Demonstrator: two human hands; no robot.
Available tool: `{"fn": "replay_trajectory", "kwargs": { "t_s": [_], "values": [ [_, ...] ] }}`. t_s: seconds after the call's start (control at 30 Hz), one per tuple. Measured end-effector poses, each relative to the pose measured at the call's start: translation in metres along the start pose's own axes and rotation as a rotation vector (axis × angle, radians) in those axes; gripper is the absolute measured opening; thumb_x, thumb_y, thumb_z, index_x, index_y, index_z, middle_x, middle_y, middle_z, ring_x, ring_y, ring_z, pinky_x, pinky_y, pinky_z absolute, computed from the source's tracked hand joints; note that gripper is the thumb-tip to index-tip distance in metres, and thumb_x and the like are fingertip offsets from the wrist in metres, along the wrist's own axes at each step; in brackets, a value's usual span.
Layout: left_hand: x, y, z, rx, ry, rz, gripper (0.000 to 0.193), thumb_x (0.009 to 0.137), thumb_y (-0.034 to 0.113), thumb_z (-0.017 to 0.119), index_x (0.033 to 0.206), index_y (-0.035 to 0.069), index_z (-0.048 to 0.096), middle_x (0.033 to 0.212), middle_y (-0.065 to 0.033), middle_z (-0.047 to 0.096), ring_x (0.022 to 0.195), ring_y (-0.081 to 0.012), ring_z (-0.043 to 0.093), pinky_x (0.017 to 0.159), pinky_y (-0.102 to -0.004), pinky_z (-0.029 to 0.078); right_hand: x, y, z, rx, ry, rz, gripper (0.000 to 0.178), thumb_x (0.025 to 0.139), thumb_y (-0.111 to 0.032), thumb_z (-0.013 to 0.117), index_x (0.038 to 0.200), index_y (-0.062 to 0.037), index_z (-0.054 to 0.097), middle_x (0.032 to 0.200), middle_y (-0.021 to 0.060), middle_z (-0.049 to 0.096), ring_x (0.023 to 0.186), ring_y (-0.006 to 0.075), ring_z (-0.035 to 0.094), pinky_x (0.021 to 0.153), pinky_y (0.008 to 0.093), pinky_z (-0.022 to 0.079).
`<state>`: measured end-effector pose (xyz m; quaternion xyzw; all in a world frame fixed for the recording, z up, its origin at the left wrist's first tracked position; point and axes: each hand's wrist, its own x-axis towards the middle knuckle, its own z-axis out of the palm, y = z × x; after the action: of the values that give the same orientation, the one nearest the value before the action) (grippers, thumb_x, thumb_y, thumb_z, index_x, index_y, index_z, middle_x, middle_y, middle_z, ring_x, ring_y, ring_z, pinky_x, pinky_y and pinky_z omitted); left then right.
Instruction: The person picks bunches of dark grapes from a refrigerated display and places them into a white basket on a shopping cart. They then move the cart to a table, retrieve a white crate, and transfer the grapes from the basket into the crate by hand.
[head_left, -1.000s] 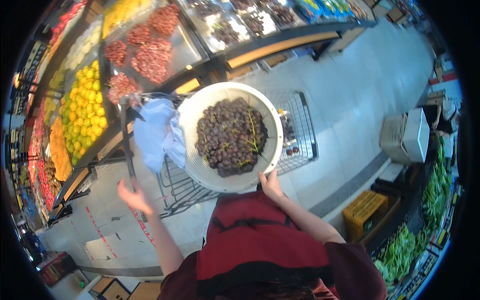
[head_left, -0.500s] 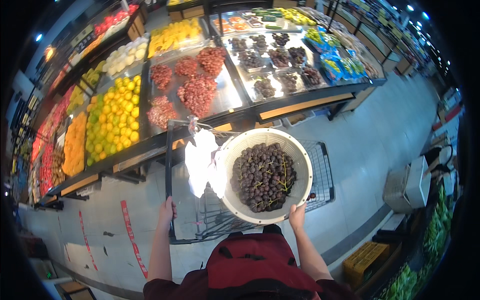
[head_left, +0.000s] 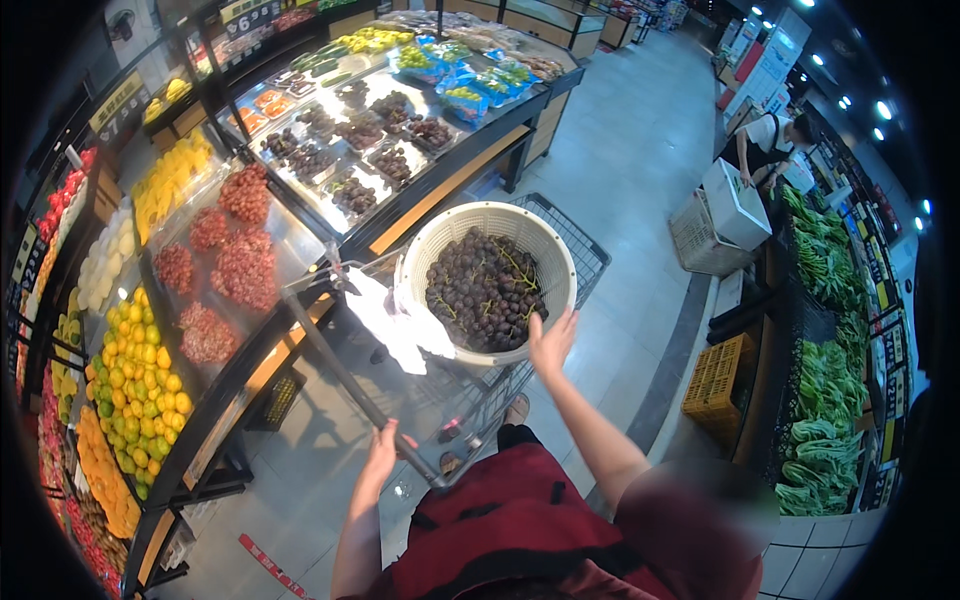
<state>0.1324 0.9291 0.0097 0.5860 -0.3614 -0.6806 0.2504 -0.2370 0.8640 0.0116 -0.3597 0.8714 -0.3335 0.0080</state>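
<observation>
Now the left hand [head_left: 379,457] curls fingers on the cart handle [head_left: 340,370]; the right hand [head_left: 552,347] pinches the basket [head_left: 564,268] by its edge, likely steadying the grapes [head_left: 480,290].

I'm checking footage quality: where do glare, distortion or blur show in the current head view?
Head view: the white bag is blown out almost to plain white; glare shines among the displayed dark grapes; straight edges bend toward the black border; blur smears the right sleeve; the grapes in the basket look fairly crisp.
</observation>
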Motion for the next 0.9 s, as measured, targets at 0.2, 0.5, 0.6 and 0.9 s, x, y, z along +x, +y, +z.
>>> {"fn": "replay_trajectory", "kwargs": {
  "t_s": [0.2, 0.5, 0.6, 0.9],
  "values": [
    [0.03, 0.001, 0.001, 0.415, -0.509, -0.015, 0.055, 0.095, 0.045, 0.048, 0.131, 0.004, 0.046, 0.101, -0.0129, 0.067, 0.075, -0.0196, 0.065, 0.068, -0.0343, 0.052, -0.179, -0.08, -0.031, 0.216, -0.284, -0.32, 0.077, 0.089, -0.036, 0.065, 0.144, 0.0054, 0.03, 0.149, 0.0307, 0.027, 0.139, 0.0447, 0.027, 0.115, 0.0482, 0.023],
    [0.178, 0.129, -0.055, 0.993, 0.388, 1.296, 0.03, 0.082, 0.023, 0.069, 0.105, 0.004, 0.064, 0.098, -0.013, 0.066, 0.097, -0.033, 0.062, 0.084, -0.0433, 0.051, -0.23, -0.058, -0.015, -0.115, -0.332, -0.108, 0.038, 0.093, -0.04, 0.05, 0.098, -0.0059, 0.067, 0.083, 0.0165, 0.068, 0.078, 0.0402, 0.065, 0.07, 0.0517, 0.048],
    [0.222, 0.134, -0.061, 1.559, 0.065, 0.779, 0.037, 0.086, 0.037, 0.058, 0.102, 0.005, 0.071, 0.106, -0.0133, 0.069, 0.102, -0.0315, 0.064, 0.088, -0.0428, 0.049, -0.201, -0.036, 0.002, -0.367, -0.432, 0.226, 0.063, 0.093, -0.056, 0.036, 0.09, -0.0074, 0.076, 0.093, 0.023, 0.07, 0.087, 0.0404, 0.068, 0.08, 0.0481, 0.052],
    [0.292, 0.106, 0.019, 1.643, -0.26, 0.208, 0.063, 0.084, 0.064, 0.056, 0.107, 0.009, 0.073, 0.104, -0.0075, 0.073, 0.089, -0.0172, 0.072, 0.086, -0.035, 0.051, -0.132, 0.05, 0.056, -0.488, -0.296, 0.329, 0.062, 0.09, -0.052, 0.041, 0.097, 0.0003, 0.072, 0.098, 0.0251, 0.069, 0.094, 0.04, 0.067, 0.086, 0.0481, 0.051]
  ]
}}
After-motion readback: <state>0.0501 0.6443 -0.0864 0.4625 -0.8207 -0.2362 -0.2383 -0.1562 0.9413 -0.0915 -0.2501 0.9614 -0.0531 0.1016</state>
